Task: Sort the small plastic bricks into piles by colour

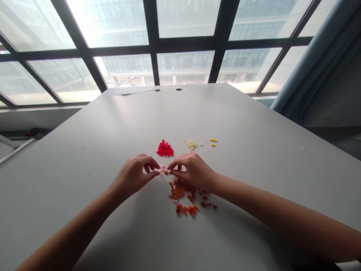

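My left hand [138, 171] is at the middle of the white table, its thumb and index fingertips closed on a small pink building brick [161, 170]. Facing it, my right hand [193, 169] curls its thumb and index finger at a small brown brick [166, 172], which appears pinched at the tips. Only a narrow gap separates the two hands. Below my right hand spreads a pile of brown bricks [176, 190], partly covered by it, with a few pink ones mixed in. Orange bricks [191, 210] lie nearest to me.
Beyond my hands sit a heap of red bricks [165, 148], some pale yellow pieces [191, 145] and two yellow bricks [213, 142]. Paper sheets [132, 90] rest on the table's [239, 124] far edge. Windows stand behind, with a blue curtain [313, 64] on the right.
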{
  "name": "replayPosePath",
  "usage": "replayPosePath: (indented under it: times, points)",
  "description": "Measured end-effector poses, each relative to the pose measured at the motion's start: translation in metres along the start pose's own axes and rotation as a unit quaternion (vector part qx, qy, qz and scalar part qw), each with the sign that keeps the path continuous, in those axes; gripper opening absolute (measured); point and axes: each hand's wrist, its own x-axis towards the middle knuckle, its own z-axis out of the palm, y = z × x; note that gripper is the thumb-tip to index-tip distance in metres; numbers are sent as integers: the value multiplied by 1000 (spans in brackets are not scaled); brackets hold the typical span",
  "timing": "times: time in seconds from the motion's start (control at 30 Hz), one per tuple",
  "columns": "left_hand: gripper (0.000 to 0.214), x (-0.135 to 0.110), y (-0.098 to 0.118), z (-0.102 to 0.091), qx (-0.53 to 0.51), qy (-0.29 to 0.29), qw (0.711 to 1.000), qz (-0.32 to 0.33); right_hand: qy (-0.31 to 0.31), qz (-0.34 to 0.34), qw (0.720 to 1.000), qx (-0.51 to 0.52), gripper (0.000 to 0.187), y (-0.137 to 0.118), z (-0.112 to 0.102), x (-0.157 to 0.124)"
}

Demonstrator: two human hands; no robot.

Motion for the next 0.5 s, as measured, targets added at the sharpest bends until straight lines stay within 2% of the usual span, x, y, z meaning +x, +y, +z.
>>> replayPosePath:
  times: [0.13, 0.23, 0.4, 0.5]
  points:
    - [9, -1, 1, 6, 6, 7, 1000, 29, 1, -21, 998, -57, 9, 1, 9, 1]
    - [7, -2, 1, 11, 35, 30, 998, 51, -17, -9, 997, -73, 10, 1, 8, -1]
    - [6, -4, 0, 17, 111, 85, 986, 90, -66, 18, 995, -71, 9, 3, -16, -25]
    - [4, -4, 4, 17, 71, 75, 989, 105, -95, 24, 992, -78, 9, 2, -31, -40]
